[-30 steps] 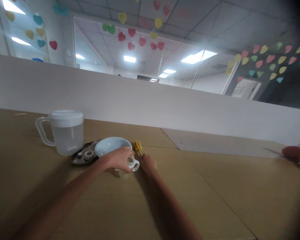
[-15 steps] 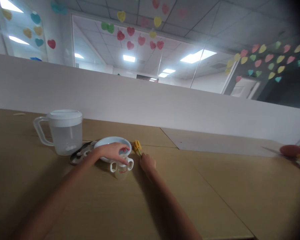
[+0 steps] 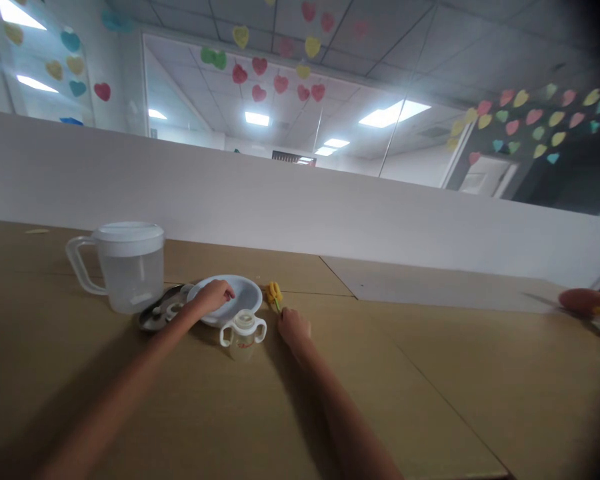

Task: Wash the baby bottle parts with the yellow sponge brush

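Pitcher (image 3: 133, 270): upright, lidded, handle to the left; probably set at this end to leave working room at centre.
Metal tray (image 3: 147, 325): beside the pitcher, holding small white parts (image 3: 174, 310); its raised rim likely keeps them from scattering.
Left hand (image 3: 215, 295): above the bowl's left side, fingers curled inward; from where I stand I cannot tell whether they pinch anything.
White bowl (image 3: 253, 292): between tray and brush, presumably within reach of both hands.
Two-handled bottle (image 3: 243, 341): upright on the table (image 3: 430, 413), unheld, mouth uncovered; in front of the bowl, nearer the wearer than the left hand, left of the right hand.
Yellow-headed brush (image 3: 275, 293): head beside the bowl's right edge, green stem running into the right hand.
Right hand (image 3: 295, 327): fingers wrapped around the stem, apparently for a firm grip.
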A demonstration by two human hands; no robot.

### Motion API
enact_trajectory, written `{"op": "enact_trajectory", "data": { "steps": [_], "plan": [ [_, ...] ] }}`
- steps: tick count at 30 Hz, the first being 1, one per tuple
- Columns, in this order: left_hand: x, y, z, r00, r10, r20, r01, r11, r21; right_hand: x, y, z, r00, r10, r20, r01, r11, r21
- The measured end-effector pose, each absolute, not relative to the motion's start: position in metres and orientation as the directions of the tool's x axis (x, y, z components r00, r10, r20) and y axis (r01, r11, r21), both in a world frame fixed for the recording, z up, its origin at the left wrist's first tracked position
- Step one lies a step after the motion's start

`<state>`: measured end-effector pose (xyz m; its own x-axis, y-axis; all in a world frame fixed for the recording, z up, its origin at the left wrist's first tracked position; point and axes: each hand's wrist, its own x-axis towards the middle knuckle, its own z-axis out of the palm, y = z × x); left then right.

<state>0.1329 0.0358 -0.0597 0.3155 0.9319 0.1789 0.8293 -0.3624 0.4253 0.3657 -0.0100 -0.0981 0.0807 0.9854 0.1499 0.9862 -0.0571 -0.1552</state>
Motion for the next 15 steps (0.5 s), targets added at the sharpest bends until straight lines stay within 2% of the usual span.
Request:
{"op": "enact_trajectory", "data": {
  "steps": [3,5,6,8,10,13,15],
  "plan": [
    [0.133,0.026,-0.038,0.29,0.915,0.28,0.81,-0.391,0.438,0.366,-0.012,-0.09,0.103,0.967,0.231,0.972,-0.048,-0.232],
    [0.137,0.014,-0.023,0.323,0.882,0.344,0.744,-0.461,0.483,0.364,-0.014,-0.083,0.091,0.923,0.373,0.912,0.074,-0.404],
    [0.141,0.007,-0.018,0.351,0.861,0.368,0.697,-0.503,0.512,0.362,-0.015,-0.08,0.073,0.888,0.454,0.836,0.194,-0.513],
    [0.15,-0.008,-0.01,0.413,0.827,0.381,0.62,-0.562,0.548,0.355,-0.018,-0.073,0.051,0.809,0.586,0.561,0.462,-0.687],
    [0.16,-0.021,-0.006,0.485,0.8,0.354,0.579,-0.597,0.555,0.347,-0.022,-0.067,0.088,0.775,0.626,0.231,0.596,-0.769],
    [0.163,-0.026,-0.002,0.555,0.772,0.311,0.561,-0.623,0.545,0.339,-0.028,-0.061,0.225,0.818,0.529,-0.097,0.559,-0.823],
    [0.152,-0.018,0.001,0.503,0.801,0.326,0.616,-0.596,0.515,0.338,-0.029,-0.059,0.366,0.812,0.455,-0.226,0.552,-0.803]
  ]
}}
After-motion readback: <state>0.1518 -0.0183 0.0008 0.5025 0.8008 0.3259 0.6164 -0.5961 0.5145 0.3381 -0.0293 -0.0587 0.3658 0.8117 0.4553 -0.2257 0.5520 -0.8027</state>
